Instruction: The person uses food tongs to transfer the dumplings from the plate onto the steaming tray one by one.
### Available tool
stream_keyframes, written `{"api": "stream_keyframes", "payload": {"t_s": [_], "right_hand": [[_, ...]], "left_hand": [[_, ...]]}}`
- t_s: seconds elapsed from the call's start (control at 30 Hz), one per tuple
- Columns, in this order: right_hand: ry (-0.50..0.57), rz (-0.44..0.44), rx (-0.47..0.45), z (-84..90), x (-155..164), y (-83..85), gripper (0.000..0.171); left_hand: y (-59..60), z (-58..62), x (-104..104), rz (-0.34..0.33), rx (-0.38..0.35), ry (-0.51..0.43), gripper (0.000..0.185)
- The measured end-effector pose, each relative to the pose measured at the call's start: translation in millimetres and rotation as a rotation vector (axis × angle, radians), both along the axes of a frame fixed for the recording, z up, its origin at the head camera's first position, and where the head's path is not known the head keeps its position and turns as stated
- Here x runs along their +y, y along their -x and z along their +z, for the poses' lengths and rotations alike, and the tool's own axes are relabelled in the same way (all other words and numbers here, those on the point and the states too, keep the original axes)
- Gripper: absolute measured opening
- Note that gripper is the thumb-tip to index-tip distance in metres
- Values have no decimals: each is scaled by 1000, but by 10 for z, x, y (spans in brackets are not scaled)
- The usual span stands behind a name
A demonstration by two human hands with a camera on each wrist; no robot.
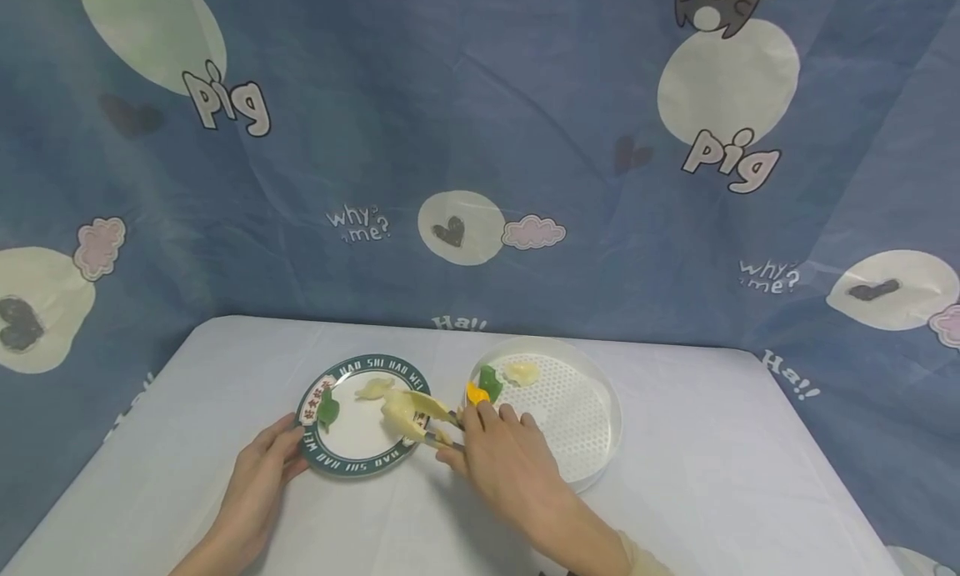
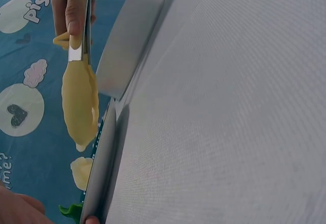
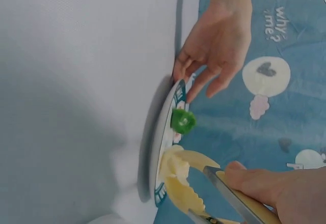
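Observation:
My left hand [image 1: 258, 472] pinches the left edge of a round white plate [image 1: 352, 466] with a green lettered rim. My right hand [image 1: 513, 459] holds yellow-headed tongs [image 1: 402, 415] with metal arms, their heads above the plate's right side. A pale dumpling [image 1: 373, 388] and a green dumpling [image 1: 327, 410] lie on the plate. In the right wrist view a pale dumpling [image 3: 175, 169] appears between the tong heads; whether they grip it I cannot tell. The left wrist view shows the tongs [image 2: 80, 102] pointing down beside the plate's pale dumpling.
Right of the plate stands a round white perforated tray [image 1: 577, 430], partly behind my right hand. It holds a green dumpling [image 1: 491, 383], an orange dumpling [image 1: 477, 394] and a pale one. A white cloth covers the table [image 1: 712, 476]; a blue printed curtain [image 1: 600, 251] hangs behind.

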State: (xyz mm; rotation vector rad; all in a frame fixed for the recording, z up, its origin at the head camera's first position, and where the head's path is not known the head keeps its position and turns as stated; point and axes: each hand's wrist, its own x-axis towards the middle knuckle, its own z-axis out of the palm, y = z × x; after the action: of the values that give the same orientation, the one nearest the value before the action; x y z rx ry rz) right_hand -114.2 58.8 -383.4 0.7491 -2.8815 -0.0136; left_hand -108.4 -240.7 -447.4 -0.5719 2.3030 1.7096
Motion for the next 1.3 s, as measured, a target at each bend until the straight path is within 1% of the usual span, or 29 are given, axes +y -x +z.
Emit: {"api": "stream_keyframes", "payload": {"t_s": [0.2, 0.4, 0.57, 0.73, 0.93, 1.17, 1.3], "right_hand": [[9, -27, 22, 19, 89, -31, 54], [43, -59, 57, 67, 206, -28, 51], [69, -85, 50, 107, 302, -18, 49], [82, -115, 28, 136, 406, -12, 50], [69, -127, 66, 136, 543, -13, 48], [68, -183, 19, 193, 680, -7, 48], [66, -208, 15, 217, 774, -13, 49]], "left_hand": [[-2, -7, 5, 7, -3, -3, 75], [-15, -5, 0, 2, -2, 4, 76], [-20, -7, 3, 0, 11, 4, 76], [-21, 1, 12, 0, 8, 9, 76], [-28, 17, 9, -5, 4, 8, 76], [-25, 12, 2, 2, 1, -12, 75], [-18, 15, 7, -2, -1, -7, 75]]}}
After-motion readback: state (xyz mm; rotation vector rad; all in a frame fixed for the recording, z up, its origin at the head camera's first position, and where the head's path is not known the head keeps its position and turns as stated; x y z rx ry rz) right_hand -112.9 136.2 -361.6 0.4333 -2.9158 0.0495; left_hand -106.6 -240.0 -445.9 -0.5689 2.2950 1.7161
